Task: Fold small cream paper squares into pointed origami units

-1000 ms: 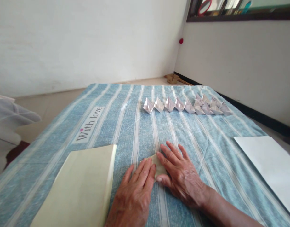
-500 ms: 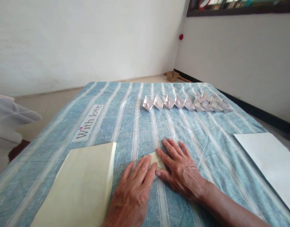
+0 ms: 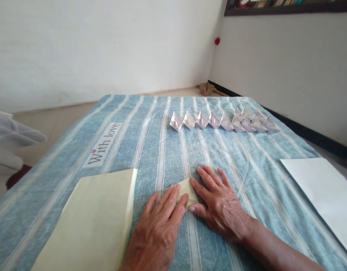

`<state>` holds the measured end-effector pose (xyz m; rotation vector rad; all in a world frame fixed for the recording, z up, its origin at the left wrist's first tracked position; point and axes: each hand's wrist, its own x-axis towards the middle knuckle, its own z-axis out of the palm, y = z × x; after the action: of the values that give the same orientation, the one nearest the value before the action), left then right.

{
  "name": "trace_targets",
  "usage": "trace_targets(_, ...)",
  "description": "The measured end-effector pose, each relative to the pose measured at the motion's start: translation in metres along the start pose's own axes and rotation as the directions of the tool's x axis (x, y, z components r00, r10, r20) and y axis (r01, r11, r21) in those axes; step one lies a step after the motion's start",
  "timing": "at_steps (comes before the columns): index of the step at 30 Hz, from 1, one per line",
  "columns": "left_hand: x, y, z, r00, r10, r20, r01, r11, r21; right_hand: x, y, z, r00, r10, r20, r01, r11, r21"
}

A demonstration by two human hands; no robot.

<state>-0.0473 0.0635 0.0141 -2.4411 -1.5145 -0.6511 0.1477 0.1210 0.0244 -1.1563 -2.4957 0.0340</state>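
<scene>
A small folded piece of pale yellow paper (image 3: 185,192) lies flat on the striped cloth between my two hands. My left hand (image 3: 159,222) rests on its left side, fingers stretched out and pressing it down. On the paper's right edge are the thumb and index finger of my right hand (image 3: 218,201); its other fingers are spread on the cloth. Both hands cover parts of the paper, so its full outline is hidden. Left of my left hand lies a stack of pale yellow paper sheets (image 3: 91,214).
A blue striped cloth (image 3: 145,150) covers the table. Several folded paper boats (image 3: 202,120) stand in a row toward the far right. White paper (image 3: 326,192) lies at the right edge. Beyond the table a small cardboard box (image 3: 206,89) sits on the floor by the wall.
My right hand has shifted slightly to the right, its thumb and index finger farther from my left hand, and a bit more of the folded paper shows. My left hand stays nearly still.
</scene>
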Motion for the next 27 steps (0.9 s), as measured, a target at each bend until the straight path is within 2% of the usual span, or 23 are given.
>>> trace_targets(2, -0.0003, -0.0006, 0.0, 1.0, 0.001, -0.001, -0.001, 1.0, 0.004, -0.0003, -0.0004, 0.0002, 1.0, 0.0, -0.019, 0.0, 1.0, -0.003)
trace_targets(6, -0.0003, -0.0015, -0.0004, 1.0, 0.025, -0.001, -0.025, 0.999, 0.031, -0.0037, -0.0013, 0.0008, 0.994, -0.097, -0.043, 0.097, 0.995, 0.008)
trace_targets(12, -0.0013, -0.0027, -0.0002, 0.999, 0.039, 0.001, -0.039, 0.998, 0.042, -0.004, -0.0013, 0.0006, 0.995, -0.044, -0.084, 0.042, 0.999, -0.03)
trace_targets(18, -0.0013, -0.0032, -0.0006, 0.997, 0.079, -0.013, -0.077, 0.994, 0.08, -0.0058, -0.005, 0.0019, 0.988, -0.13, -0.081, 0.129, 0.991, -0.021)
trace_targets(27, -0.0007, -0.0029, -0.0003, 0.999, 0.044, -0.031, -0.043, 0.998, 0.039, -0.0021, -0.0055, 0.0022, 0.994, -0.046, -0.094, 0.044, 0.999, -0.026)
